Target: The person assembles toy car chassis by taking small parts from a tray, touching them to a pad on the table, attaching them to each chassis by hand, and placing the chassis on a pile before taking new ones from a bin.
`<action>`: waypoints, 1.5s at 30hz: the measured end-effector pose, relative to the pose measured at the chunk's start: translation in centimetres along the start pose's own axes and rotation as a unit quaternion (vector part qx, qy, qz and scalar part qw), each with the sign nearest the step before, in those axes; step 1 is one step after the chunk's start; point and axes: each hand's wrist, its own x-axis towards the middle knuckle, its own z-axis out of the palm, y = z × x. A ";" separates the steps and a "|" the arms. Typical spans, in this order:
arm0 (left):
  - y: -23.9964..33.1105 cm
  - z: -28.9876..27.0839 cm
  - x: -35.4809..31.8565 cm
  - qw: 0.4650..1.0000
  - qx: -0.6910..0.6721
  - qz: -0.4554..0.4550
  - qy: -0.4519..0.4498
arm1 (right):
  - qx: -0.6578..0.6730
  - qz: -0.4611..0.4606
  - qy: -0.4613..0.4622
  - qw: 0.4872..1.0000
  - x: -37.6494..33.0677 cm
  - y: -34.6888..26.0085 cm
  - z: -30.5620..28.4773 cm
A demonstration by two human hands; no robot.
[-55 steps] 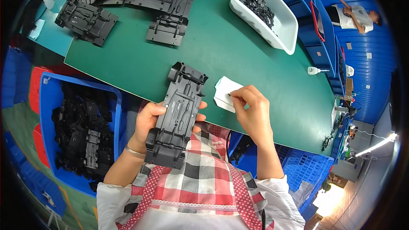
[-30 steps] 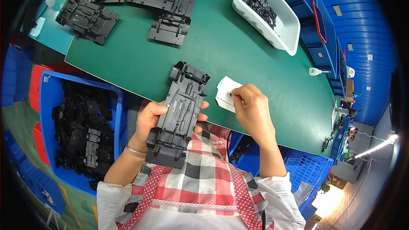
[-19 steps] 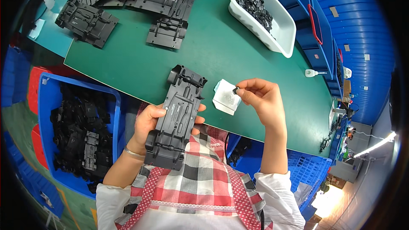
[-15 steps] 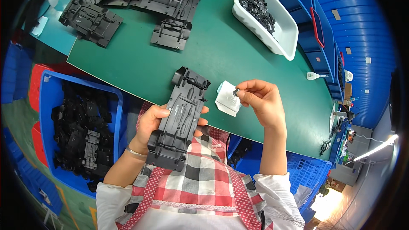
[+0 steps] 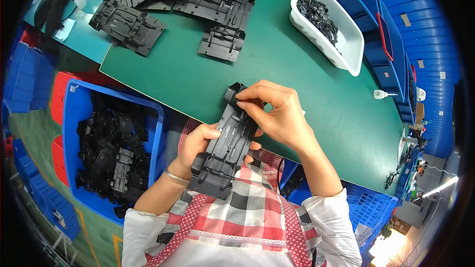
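A long black plastic moulded part [image 5: 223, 148] lies lengthwise over the near edge of the green table [image 5: 297, 69]. My left hand [image 5: 197, 143] grips it from the left side, near its lower half. Fingertips of my right hand [image 5: 272, 113] press down on the part's upper end. Whether something small sits under those fingertips is hidden. The white sheet seen earlier beside the part is covered by my right hand.
More black moulded parts [image 5: 168, 5] are stacked at the table's far left. A white tray [image 5: 346, 39] with several small black pieces stands at the back right. A blue crate [image 5: 76, 118] of black parts sits left of my lap. A small white bottle [image 5: 381, 94] lies far right.
My right hand left the white sheet beside the part and came over the part's upper end, fingertips now pressing on it. The left hand keeps its grip.
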 end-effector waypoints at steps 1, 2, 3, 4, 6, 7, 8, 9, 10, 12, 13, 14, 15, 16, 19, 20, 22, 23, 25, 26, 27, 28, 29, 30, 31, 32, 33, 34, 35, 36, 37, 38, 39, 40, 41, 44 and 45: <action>0.1 0.0 -0.1 1.000 -0.016 -0.009 -0.002 | -0.016 -0.021 -0.004 1.000 0.1 0.1 0.1; 0.1 0.0 -0.1 1.000 -0.017 -0.008 -0.002 | -0.032 -0.042 -0.009 0.999 0.2 0.2 0.1; 0.1 0.0 -0.1 1.000 -0.015 -0.010 0.002 | -0.032 -0.042 -0.009 0.999 0.3 0.1 0.2; 0.2 0.0 -0.1 1.000 -0.014 -0.013 0.006 | -0.042 -0.060 -0.013 0.997 0.4 0.1 0.2; 0.2 -0.1 -0.1 1.000 -0.006 -0.012 0.007 | -0.053 -0.077 -0.015 0.996 0.5 0.1 0.1; 0.2 -0.1 -0.1 1.000 0.002 -0.011 0.007 | -0.060 -0.091 -0.016 0.994 0.5 0.2 0.1; 0.3 -0.1 -0.1 1.000 0.001 -0.011 0.007 | -0.068 -0.105 -0.017 0.992 0.5 0.3 0.1; 0.3 -0.1 0.0 1.000 0.010 -0.008 0.004 | -0.068 -0.105 -0.018 0.992 0.6 0.3 0.1; 0.3 -0.1 0.0 1.000 0.018 -0.006 0.002 | -0.070 -0.110 -0.017 0.991 0.6 0.4 0.1; 0.2 -0.3 0.1 1.000 0.019 -0.005 0.002 | -0.072 -0.116 -0.017 0.991 0.7 0.3 0.2; 0.2 -0.4 0.1 1.000 0.021 -0.004 0.002 | -0.074 -0.117 -0.019 0.990 0.7 0.2 0.1; 0.1 -0.3 0.1 1.000 0.021 -0.004 0.002 | -0.077 -0.118 -0.021 0.990 0.7 0.1 0.1; 0.1 -0.2 0.1 1.000 0.025 -0.002 0.006 | -0.077 -0.118 -0.021 0.990 0.7 0.2 0.1; 0.1 -0.2 0.1 1.000 0.030 -0.001 0.009 | -0.079 -0.132 -0.019 0.988 0.8 0.4 0.2; 0.1 -0.3 0.1 0.999 0.044 -0.006 0.012 | -0.088 -0.154 -0.015 0.984 0.7 0.3 0.2; 0.0 -0.3 0.0 0.999 0.044 -0.005 0.012 | -0.095 -0.161 -0.013 0.982 0.7 0.3 0.2; -0.1 -0.1 0.0 0.999 0.049 0.002 0.020 | -0.107 -0.171 -0.009 0.979 0.5 0.1 0.3; -0.1 -0.2 -0.1 0.999 0.048 0.003 0.019 | -0.121 -0.181 -0.006 0.976 0.5 -0.1 0.4; 0.0 -0.6 -0.2 0.997 0.073 0.006 0.027 | -0.127 -0.193 -0.002 0.973 0.5 -0.1 0.8; 0.0 -0.4 -0.2 0.997 0.074 0.005 0.027 | -0.132 -0.206 0.005 0.970 0.4 -0.2 0.9; 0.0 -0.2 -0.2 0.995 0.093 0.009 0.034 | -0.132 -0.206 0.005 0.970 0.3 -0.2 1.0; 0.1 0.0 -0.2 0.993 0.111 0.013 0.040 | -0.129 -0.202 0.013 0.971 0.3 -0.2 1.0; 0.1 0.2 -0.2 0.993 0.112 0.012 0.040 | -0.127 -0.199 0.021 0.972 0.2 -0.2 1.1; 0.1 0.3 -0.3 0.993 0.109 0.011 0.045 | -0.127 -0.198 0.022 0.972 0.1 -0.1 1.2; 0.1 0.4 -0.3 0.993 0.105 0.010 0.050 | -0.118 -0.181 0.025 0.976 0.0 0.1 1.4; 0.1 0.3 -0.3 0.993 0.106 0.010 0.049 | -0.108 -0.164 0.028 0.980 0.0 0.1 1.5; 0.1 0.0 -0.2 0.995 0.096 0.009 0.037 | -0.109 -0.164 0.028 0.980 -0.1 0.1 1.4; 0.0 -0.2 -0.1 0.996 0.086 0.008 0.024 | -0.114 -0.154 0.019 0.981 -0.1 0.0 1.3; 0.0 -0.2 -0.1 0.996 0.086 0.010 0.025 | -0.117 -0.144 0.008 0.983 0.0 -0.1 1.3; -0.1 -0.2 -0.1 0.999 0.048 0.006 0.011 | -0.116 -0.146 0.007 0.982 0.1 -0.4 1.0; -0.2 -0.1 -0.1 1.000 0.011 0.003 -0.003 | -0.078 -0.091 -0.018 0.993 0.3 -0.8 0.4; -0.2 0.1 0.0 1.000 0.012 0.005 -0.004 | -0.040 -0.037 -0.043 0.998 0.5 -1.0 -0.1; 0.0 0.4 0.1 1.000 0.002 0.001 -0.008 | -0.026 -0.022 -0.039 0.999 0.6 -0.7 -0.7; 0.1 0.7 0.1 1.000 -0.008 -0.003 -0.012 | -0.009 -0.018 -0.012 1.000 0.7 -0.2 -1.1; 0.0 1.0 0.2 1.000 0.010 0.012 0.005 | 0.009 -0.014 0.017 1.000 0.7 0.3 -1.3; 0.2 1.1 0.2 1.000 -0.027 0.013 -0.001 | 0.003 0.015 0.057 0.998 0.4 0.6 -2.0; 0.2 1.4 0.2 1.000 -0.025 0.013 -0.003 | -0.016 0.044 0.065 0.997 0.2 0.5 -2.2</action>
